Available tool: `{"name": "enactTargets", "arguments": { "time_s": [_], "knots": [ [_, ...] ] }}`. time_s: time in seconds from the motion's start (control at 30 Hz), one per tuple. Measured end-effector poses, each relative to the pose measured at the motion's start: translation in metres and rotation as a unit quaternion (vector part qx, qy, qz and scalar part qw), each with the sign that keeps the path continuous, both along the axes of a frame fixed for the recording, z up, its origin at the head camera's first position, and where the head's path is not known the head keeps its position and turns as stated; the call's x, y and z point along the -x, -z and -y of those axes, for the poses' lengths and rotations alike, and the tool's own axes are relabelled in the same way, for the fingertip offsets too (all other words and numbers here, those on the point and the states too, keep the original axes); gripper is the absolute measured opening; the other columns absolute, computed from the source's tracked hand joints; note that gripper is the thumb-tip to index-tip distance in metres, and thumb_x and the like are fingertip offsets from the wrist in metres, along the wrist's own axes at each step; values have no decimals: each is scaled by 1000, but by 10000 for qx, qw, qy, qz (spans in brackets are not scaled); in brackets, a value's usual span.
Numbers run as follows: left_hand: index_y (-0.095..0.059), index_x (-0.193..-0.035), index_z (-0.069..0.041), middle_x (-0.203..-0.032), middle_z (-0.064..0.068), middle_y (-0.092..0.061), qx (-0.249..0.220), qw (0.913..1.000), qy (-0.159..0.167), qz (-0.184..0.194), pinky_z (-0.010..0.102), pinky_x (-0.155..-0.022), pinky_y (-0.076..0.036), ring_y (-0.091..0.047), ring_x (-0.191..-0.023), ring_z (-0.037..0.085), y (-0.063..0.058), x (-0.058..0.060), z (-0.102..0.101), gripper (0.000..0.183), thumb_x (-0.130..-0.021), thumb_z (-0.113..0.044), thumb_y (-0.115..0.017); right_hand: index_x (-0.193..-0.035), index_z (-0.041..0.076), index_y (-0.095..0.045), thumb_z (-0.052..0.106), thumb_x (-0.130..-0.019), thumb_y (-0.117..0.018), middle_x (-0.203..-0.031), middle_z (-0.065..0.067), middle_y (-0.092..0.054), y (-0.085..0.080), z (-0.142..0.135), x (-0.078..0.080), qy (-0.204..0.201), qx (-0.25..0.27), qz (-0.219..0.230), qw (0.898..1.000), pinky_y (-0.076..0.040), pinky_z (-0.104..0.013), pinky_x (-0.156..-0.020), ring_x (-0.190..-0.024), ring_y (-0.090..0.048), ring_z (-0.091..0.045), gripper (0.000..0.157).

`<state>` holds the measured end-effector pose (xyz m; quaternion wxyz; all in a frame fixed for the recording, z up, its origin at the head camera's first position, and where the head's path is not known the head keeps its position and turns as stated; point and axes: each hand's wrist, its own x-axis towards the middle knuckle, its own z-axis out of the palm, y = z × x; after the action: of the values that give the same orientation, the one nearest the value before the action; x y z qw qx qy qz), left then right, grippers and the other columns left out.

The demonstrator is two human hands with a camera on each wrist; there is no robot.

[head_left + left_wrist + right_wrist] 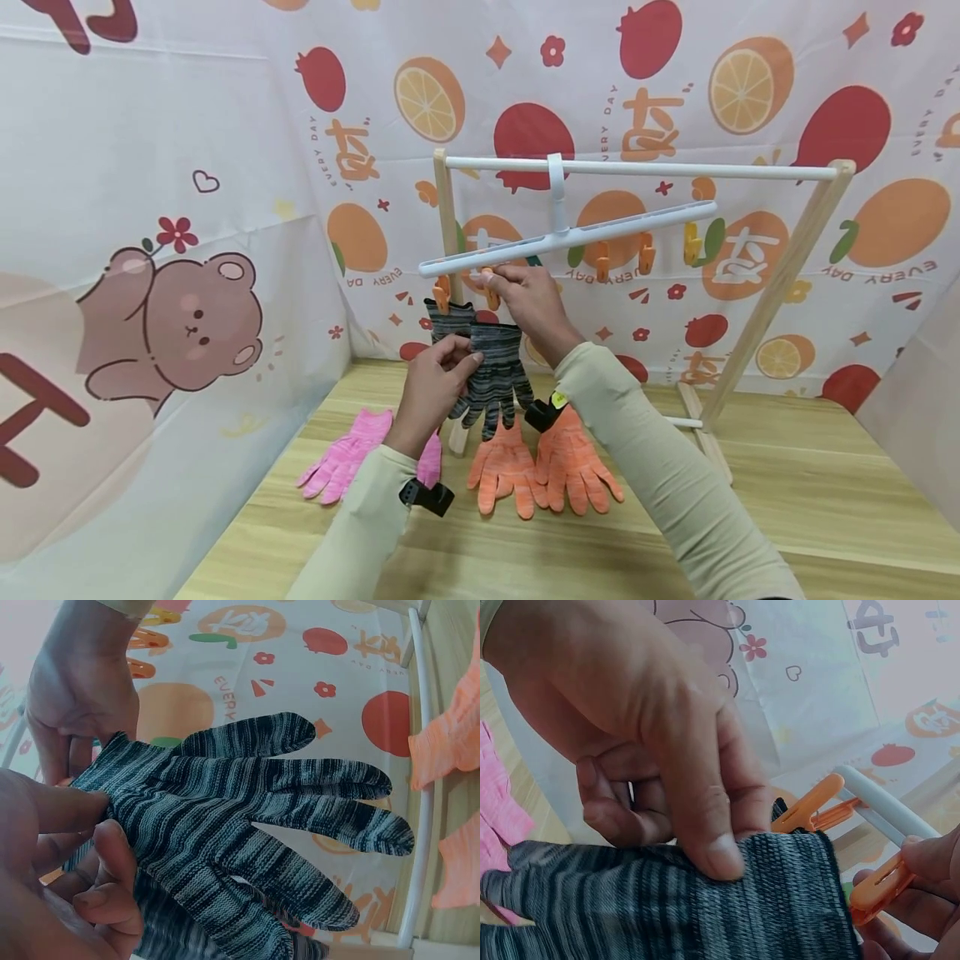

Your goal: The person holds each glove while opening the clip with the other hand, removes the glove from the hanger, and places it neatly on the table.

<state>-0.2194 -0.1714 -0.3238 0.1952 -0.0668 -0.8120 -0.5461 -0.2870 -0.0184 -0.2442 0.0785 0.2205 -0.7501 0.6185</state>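
My left hand [442,379] pinches a dark grey striped knit glove [497,367] at its cuff, thumb on the fabric. The glove hangs fingers downward; in the left wrist view the striped glove [217,802] is spread broadly. Above it, my right hand [536,304] pinches an orange clip [491,287] under the white hanger [570,239]. In the right wrist view this orange clip [885,889] is at the cuff's edge. A second striped glove [448,318] hangs from another orange clip [442,293] at the hanger's left end, partly hidden.
The hanger tilts, left end low, on a white rod [637,169] of a wooden rack [780,292]. More clips, orange and a yellow clip [692,242], hang at its right. Orange gloves [504,475] and pink gloves [348,458] lie on the wooden table [600,558].
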Motion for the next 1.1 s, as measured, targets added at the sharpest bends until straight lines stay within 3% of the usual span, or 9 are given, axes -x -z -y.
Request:
{"name": "enactTargets", "arguments": {
  "time_s": [0.17, 0.33, 0.6, 0.9, 1.1],
  "knots": [
    [-70, -104, -8, -79, 7, -63, 87, 9999, 50, 58, 29, -53, -47, -55, -55, 20, 4, -2, 5, 10, -97, -15, -72, -116, 14, -79, 29, -101, -66, -116, -6, -70, 1, -1, 2, 35, -49, -14, 10000, -36, -40, -80, -96, -49, -21, 24],
    [-70, -106, -6, -78, 8, -63, 220, 9995, 177, 125, 31, -53, -49, -55, -53, 21, 7, -6, 11, 12, -97, -13, -71, -120, 15, -77, 30, -101, -66, -125, -4, -69, 3, -2, 2, 157, -126, 110, 9997, -41, -45, -97, -110, -54, -17, 27],
    [-68, -111, -5, -78, 8, -63, 393, 9984, 202, 345, 32, -53, -48, -54, -53, 20, 10, -13, 22, 16, -98, -15, -69, -122, 13, -76, 30, -101, -65, -124, -4, -70, 3, -3, 4, 143, -100, 183, 9997, -41, -50, -106, -121, -55, -17, 29],
    [-65, -114, -6, -75, 6, -61, 668, 9957, 155, 616, 33, -57, -46, -55, -53, 21, 17, -21, 37, 17, -100, -16, -66, -128, 10, -72, 30, -101, -66, -123, -4, -70, 5, -2, 4, 97, -75, 202, 9997, -44, -47, -101, -116, -57, -18, 35],
    [-65, -114, -6, -72, 6, -59, 583, 9950, 166, 794, 32, -57, -46, -54, -55, 21, 17, -24, 43, 17, -100, -15, -66, -128, 12, -72, 31, -101, -66, -124, -3, -70, 5, -5, 5, 134, -114, 130, 9998, -44, -46, -100, -116, -55, -18, 34]
  ]
}}
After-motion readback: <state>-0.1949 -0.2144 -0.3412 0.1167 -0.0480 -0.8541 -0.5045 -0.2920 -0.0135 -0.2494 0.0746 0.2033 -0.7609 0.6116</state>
